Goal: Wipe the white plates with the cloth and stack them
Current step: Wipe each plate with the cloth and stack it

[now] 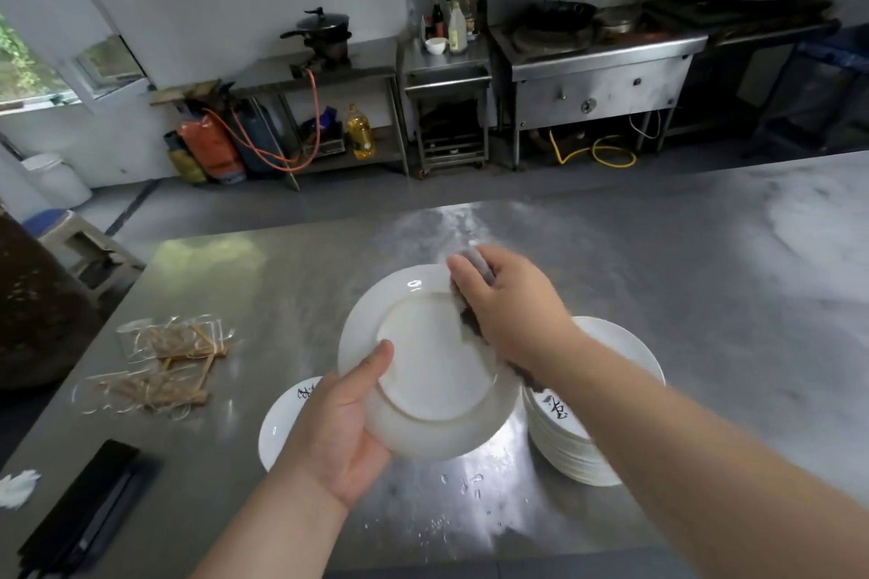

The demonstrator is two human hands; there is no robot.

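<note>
My left hand (341,425) grips a white plate (425,367) by its lower left rim and holds it tilted above the steel table, underside facing me. My right hand (512,301) holds a grey cloth (472,261) pressed against the plate's upper right edge. Part of the cloth hangs dark below my right wrist. A tall stack of white plates (571,442) with black markings stands on the table to the right, partly hidden by my right forearm. One single white plate (280,423) with a black mark lies flat on the left, behind my left hand.
The steel table (705,296) is wet in places, with droplets near its front edge. Bundles of chopsticks in clear wrap (171,362) lie at the left, a black flat case (87,512) at the front left. Stoves and shelves stand across the aisle.
</note>
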